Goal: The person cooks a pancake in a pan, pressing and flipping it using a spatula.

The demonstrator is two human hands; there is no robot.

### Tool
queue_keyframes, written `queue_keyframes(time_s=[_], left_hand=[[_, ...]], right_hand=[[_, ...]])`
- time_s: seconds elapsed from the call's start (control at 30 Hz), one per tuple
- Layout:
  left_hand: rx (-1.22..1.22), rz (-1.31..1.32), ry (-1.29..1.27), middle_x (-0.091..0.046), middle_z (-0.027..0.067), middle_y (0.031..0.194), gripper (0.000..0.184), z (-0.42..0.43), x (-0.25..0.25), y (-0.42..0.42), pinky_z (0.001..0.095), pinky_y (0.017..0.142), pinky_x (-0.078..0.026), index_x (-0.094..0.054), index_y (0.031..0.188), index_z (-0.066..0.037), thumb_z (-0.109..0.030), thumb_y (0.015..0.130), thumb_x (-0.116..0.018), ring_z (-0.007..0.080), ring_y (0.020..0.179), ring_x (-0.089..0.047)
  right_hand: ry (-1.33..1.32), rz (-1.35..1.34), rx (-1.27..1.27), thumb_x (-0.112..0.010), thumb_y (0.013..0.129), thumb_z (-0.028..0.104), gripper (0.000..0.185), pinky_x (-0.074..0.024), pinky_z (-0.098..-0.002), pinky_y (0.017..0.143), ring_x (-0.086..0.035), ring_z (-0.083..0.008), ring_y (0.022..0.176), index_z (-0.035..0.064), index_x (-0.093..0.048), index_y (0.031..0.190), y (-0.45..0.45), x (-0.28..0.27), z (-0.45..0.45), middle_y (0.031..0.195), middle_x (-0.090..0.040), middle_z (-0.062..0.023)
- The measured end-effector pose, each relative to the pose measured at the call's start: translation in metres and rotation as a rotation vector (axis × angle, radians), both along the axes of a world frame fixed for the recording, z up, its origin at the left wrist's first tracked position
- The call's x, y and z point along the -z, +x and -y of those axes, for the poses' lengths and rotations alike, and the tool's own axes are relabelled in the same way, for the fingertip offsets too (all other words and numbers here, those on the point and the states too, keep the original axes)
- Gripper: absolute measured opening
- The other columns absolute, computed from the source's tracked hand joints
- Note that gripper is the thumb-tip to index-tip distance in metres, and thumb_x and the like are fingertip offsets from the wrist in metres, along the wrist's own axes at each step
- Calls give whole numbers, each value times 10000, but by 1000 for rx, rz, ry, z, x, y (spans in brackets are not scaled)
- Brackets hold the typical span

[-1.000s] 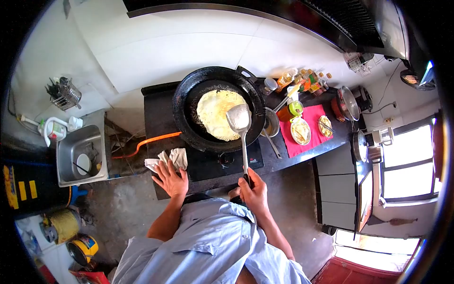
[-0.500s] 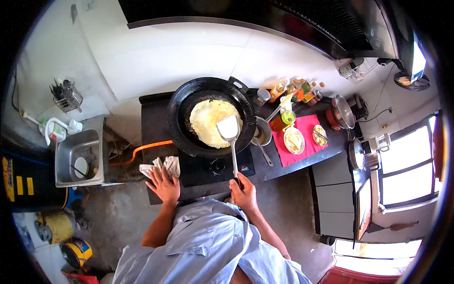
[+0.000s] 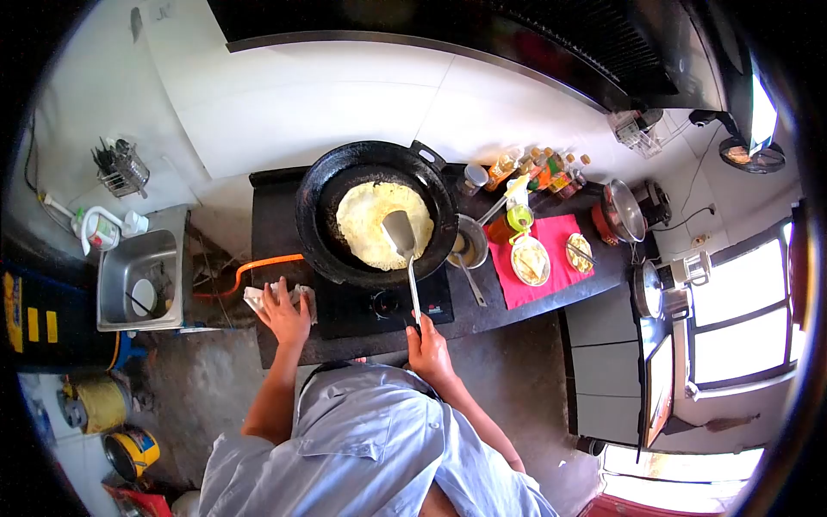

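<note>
My right hand (image 3: 429, 349) is closed around the handle of a metal spatula (image 3: 400, 234). The spatula's blade rests on a thin, pale yellow pancake (image 3: 366, 220) toward its right side. That pancake lies in a large black wok (image 3: 314, 194) above a black induction cooktop (image 3: 349, 312). My left hand (image 3: 289, 317) lies on a crumpled white cloth (image 3: 255, 296) at the counter's front edge, fingers spread. Right of the wok, a small pot (image 3: 473, 234) has a ladle (image 3: 475, 284) in it.
On a red cloth (image 3: 560, 284) stand two dishes of food, the left one a plate (image 3: 530, 261). Bottles (image 3: 551, 168) line the back of the counter. A steel sink (image 3: 116, 267) is at the left. An orange hose (image 3: 250, 269) runs left from the wok's side.
The spatula blade has turned, looking darker, and shifted slightly left over the pancake. My left hand has moved a little further onto the white cloth. The whole view has shifted slightly.
</note>
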State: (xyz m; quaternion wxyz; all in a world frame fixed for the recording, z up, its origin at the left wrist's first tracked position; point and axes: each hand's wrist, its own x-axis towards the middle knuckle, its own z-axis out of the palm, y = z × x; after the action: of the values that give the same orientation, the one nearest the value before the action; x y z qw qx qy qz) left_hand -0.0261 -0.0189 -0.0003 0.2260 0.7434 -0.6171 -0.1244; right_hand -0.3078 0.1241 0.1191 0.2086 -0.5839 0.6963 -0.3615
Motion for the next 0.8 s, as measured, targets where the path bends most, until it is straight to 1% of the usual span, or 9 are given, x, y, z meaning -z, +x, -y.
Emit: queue_keyframes(time_s=[0.03,0.07,0.17,0.23,0.37,0.47,0.57,0.77,0.8], left_hand=[[9,31,-9,-316,227,1669,671,3,3,-2,696,1227,-159,-455,1578,-189,-416,975,-643,430,1561,-272],[8,78,37,-308,222,1675,670,3,6,-2,653,1250,-157,-466,1575,-177,-475,994,-617,430,1569,-258],[50,183,-20,-334,211,1667,678,-1,13,0,642,1260,-145,-490,1558,-161,-489,980,-621,431,1572,-255],[60,212,-30,-357,200,1658,664,-2,8,-3,633,1267,-137,-519,1537,-157,-493,973,-622,432,1571,-255],[53,226,-48,-396,181,1642,634,-2,7,-5,635,1267,-142,-559,1506,-155,-473,963,-634,429,1573,-254],[70,221,-50,-401,180,1640,625,-3,5,-4,620,1272,-150,-552,1512,-153,-450,968,-629,417,1574,-261],[96,164,-111,-434,187,1620,612,-2,9,-2,596,1280,-174,-548,1507,-111,-411,978,-622,403,1568,-292],[242,-39,-239,-477,213,1584,618,-1,36,15,513,1235,-355,-507,1501,-2,-171,932,-679,434,1459,-469],[314,-31,-250,-481,236,1571,647,-1,31,20,483,1207,-403,-503,1499,-11,-89,887,-697,449,1408,-518]], right_hand=[[56,-18,6,-602,1047,185,363,-550,-571,786,-675,-545,943,-35,-533,1328,-1,1,0,1051,-688,-345],[82,-41,16,-596,1049,185,342,-548,-580,784,-674,-548,939,-36,-527,1301,-1,3,0,1049,-685,-350],[122,-102,30,-583,1051,185,290,-546,-600,779,-673,-555,925,-36,-514,1226,-1,8,0,1038,-679,-362],[104,-125,12,-579,1051,183,265,-546,-605,778,-672,-559,915,-36,-509,1182,-2,11,-2,1025,-678,-362],[92,-135,17,-575,1051,183,253,-548,-599,772,-671,-561,905,-35,-501,1156,0,14,-4,1014,-674,-364],[110,-160,25,-576,1050,186,250,-548,-597,763,-669,-561,897,-31,-499,1148,2,10,-6,1005,-671,-366],[123,-184,31,-578,1048,186,251,-547,-598,747,-668,-563,878,-30,-493,1145,4,9,-7,982,-670,-366],[109,-180,47,-580,1044,188,256,-540,-613,713,-666,-567,850,-29,-481,1136,9,9,-11,934,-664,-362],[116,-180,52,-580,1044,188,256,-539,-615,712,-665,-568,849,-29,-480,1133,9,10,-11,934,-663,-362]])
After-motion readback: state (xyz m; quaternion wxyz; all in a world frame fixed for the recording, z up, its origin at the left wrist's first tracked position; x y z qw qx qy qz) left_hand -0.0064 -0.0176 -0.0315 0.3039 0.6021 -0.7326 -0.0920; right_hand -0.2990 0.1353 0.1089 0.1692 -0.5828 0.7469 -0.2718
